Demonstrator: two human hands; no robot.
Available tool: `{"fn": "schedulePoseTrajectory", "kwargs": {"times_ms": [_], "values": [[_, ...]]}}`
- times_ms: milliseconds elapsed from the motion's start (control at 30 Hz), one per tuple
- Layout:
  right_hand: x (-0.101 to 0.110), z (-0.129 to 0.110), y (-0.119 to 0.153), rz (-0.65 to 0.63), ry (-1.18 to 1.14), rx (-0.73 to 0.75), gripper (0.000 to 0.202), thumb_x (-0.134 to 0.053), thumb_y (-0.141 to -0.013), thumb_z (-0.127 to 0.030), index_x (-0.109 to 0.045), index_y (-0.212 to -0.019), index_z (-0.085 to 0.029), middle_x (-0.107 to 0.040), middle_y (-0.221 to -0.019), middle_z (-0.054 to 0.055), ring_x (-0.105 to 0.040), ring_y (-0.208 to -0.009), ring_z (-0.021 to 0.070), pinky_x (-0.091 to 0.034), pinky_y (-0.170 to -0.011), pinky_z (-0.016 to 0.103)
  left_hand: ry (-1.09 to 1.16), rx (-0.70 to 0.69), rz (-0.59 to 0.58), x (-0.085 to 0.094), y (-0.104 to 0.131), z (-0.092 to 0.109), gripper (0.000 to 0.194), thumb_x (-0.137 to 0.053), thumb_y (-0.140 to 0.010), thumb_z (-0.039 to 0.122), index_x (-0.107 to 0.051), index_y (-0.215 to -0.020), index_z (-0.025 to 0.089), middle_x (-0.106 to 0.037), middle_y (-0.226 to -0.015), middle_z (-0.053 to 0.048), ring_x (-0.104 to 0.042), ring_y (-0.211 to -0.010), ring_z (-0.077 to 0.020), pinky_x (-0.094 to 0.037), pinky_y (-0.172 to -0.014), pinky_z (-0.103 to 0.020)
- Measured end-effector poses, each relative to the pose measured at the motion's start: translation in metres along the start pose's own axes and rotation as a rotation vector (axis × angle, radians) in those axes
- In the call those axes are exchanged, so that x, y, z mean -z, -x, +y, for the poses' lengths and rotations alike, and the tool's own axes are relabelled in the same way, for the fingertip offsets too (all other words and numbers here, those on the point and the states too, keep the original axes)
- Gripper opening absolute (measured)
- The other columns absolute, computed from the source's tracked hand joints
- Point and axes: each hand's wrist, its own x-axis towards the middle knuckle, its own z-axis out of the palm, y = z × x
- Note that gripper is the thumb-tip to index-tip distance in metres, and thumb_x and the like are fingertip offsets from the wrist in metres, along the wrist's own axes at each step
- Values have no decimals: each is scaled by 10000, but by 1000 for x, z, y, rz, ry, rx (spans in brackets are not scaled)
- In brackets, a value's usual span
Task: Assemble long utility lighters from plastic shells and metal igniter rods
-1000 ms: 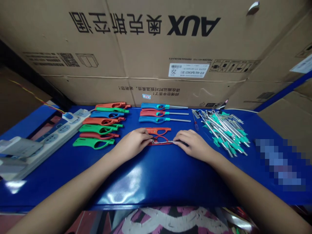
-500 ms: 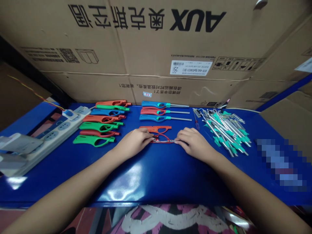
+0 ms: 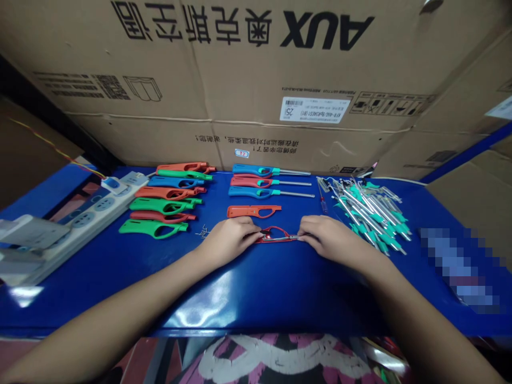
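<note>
Between my hands lies a red lighter half-shell, with a thin metal part and a small dark part inside it. My left hand is closed at its left end, fingertips pinching over the dark part; the palm hides the rest of the shell. At the other end, my right hand pinches a thin metal rod that sticks out of the shell. Just beyond lies an orange lighter shell. Small metal pieces, maybe screws, lie left of my left hand.
Several coloured lighter bodies are lined up at left, beside a white power strip. Three lighters with metal rods lie at the back. To the right are a screwdriver and a pile of rods with green parts. Cardboard stands behind.
Both hands and the red half-shell have shifted right and a little nearer to me, apart from the orange shell. The small metal pieces have come into view beside my left hand.
</note>
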Motion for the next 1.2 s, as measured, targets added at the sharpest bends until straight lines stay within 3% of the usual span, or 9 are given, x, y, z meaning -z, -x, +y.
{"fn": "schedulePoseTrajectory", "kwargs": {"times_ms": [133,267,467,700,833,933,1067,1200], "values": [[1,1,2,-18,-41,-16,127,-529,-940,-141,-645,-909,-183,-652,-933,50,-604,-827,181,-411,-706,289,-35,26,23,-5,1,1,220,-563,-982,273,-746,-1083,203,-723,-955,-48,-695,-853,-172,-542,-756,-273],[0,0,2,-14,-41,-30,128,-525,-939,-145,-641,-907,-189,-650,-941,46,-607,-828,182,-407,-694,288,-195,42,-43,-3,0,10,254,-509,-1005,273,-730,-1114,209,-702,-926,-44,-688,-817,-175,-533,-688,-264],[-1,1,3,7,-46,-19,127,-523,-930,-134,-630,-895,-193,-646,-931,43,-604,-806,176,-411,-678,288,-505,22,-104,-4,-1,29,321,-391,-1042,213,-690,-1061,97,-663,-875,-97,-649,-798,-208,-509,-653,-288],[-1,1,3,16,-56,-13,126,-524,-931,-135,-626,-886,-193,-645,-922,43,-601,-794,171,-412,-675,287,-621,-1,-160,-7,4,38,317,-410,-995,87,-610,-1236,41,-667,-988,-131,-643,-869,-241,-507,-629,-301],[0,0,3,4,-55,-16,122,-524,-938,-141,-624,-890,-190,-641,-923,42,-600,-802,170,-411,-683,284,-558,31,-116,-4,5,36,304,-430,-1011,146,-669,-1189,85,-675,-936,-110,-647,-838,-219,-501,-615,-276],[-1,0,3,10,-58,-16,125,-521,-943,-142,-626,-897,-191,-640,-925,41,-600,-814,168,-412,-693,281,-361,77,-82,0,3,26,303,-448,-1028,254,-733,-1081,166,-682,-910,-69,-660,-819,-193,-502,-620,-262],[-2,0,4,11,-55,-8,119,-523,-944,-145,-625,-903,-192,-640,-923,41,-600,-817,169,-407,-689,283,-82,129,-41,3,1,14,223,-546,-987,260,-761,-1044,239,-704,-926,-24,-674,-808,-157,-514,-687,-248],[-2,-1,4,12,-41,-9,118,-521,-949,-161,-619,-891,-195,-638,-913,40,-592,-789,169,-396,-665,287,-175,113,-51,4,0,17,253,-518,-996,279,-764,-1008,217,-693,-885,-36,-660,-774,-166,-486,-631,-255]]}}
